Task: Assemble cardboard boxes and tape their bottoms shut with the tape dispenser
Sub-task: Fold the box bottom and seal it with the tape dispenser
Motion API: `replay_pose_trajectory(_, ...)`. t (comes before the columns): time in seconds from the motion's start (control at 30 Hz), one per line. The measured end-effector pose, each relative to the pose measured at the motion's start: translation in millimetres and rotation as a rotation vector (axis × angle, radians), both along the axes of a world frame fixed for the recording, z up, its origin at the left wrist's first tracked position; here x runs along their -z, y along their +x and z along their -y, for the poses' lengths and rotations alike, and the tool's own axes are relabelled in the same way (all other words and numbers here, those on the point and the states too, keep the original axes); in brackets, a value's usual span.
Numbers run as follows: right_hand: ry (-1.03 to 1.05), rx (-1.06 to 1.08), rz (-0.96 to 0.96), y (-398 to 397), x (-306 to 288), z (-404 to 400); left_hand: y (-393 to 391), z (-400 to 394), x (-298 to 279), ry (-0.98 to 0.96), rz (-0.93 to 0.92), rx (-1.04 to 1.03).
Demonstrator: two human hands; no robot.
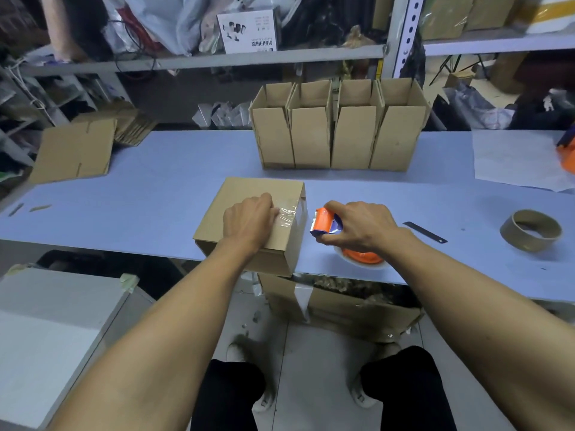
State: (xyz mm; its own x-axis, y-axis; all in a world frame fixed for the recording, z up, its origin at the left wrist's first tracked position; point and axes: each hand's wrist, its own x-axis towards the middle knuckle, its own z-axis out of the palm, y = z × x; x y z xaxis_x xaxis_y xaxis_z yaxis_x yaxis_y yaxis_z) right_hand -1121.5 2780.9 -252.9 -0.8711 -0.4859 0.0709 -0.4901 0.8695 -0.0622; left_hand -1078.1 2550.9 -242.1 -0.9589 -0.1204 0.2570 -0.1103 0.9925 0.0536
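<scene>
A pale blue worktable [155, 188] fronts grey metal shelving [217, 59] crammed with bags, while a tiled floor [311, 353] lies below the table's near edge.

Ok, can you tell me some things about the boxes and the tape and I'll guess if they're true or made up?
1. Four open boxes stand in a row at the back of the table. True.
2. The right hand grips a green tape dispenser. False: the tape dispenser is orange.
3. The left hand rests on the box at the table's front edge, on clear tape. True.
4. The empty tape roll sits on top of that box. False: it lies on the table, far to the right.
5. A flat, unfolded piece of cardboard lies at the left of the table. True.
</scene>
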Motion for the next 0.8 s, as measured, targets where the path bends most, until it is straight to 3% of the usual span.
replay_pose_trajectory(0.17, -0.007, 0.002, -0.001, -0.9, 0.8, 1.9, 2.8, -12.4, 8.1, -0.068, -0.017, -0.081)
replay_pose_trajectory(0.33, -0.009, -0.003, -0.001, -0.3, 1.6, 1.4, -1.3, -6.2, 6.5, 0.252, 0.079, -0.333)
replay_pose_trajectory(0.5, -0.002, -0.002, 0.014, -1.1, 1.9, 1.8, -2.2, -10.0, 11.1, 0.254, 0.053, -0.354)
replay_pose_trajectory(0.57, 0.009, 0.002, 0.016, 0.0, 0.7, 1.6, -1.5, -7.8, 9.1, 0.212, -0.056, -0.270)
replay_pose_trajectory(0.63, 0.028, 0.010, 0.013, 0.5, -0.5, 4.0, -2.8, -8.1, 1.6, 0.251, -0.132, -0.004)
replay_pose_trajectory(0.7, 0.049, 0.018, 0.021, 0.3, -0.3, 9.9, -4.6, -12.7, -4.2, 0.316, 0.013, 0.262)
replay_pose_trajectory(0.8, 0.082, 0.025, 0.019, 0.5, 2.2, 18.3, -5.2, -15.8, -1.1, 0.245, 0.331, 0.365)
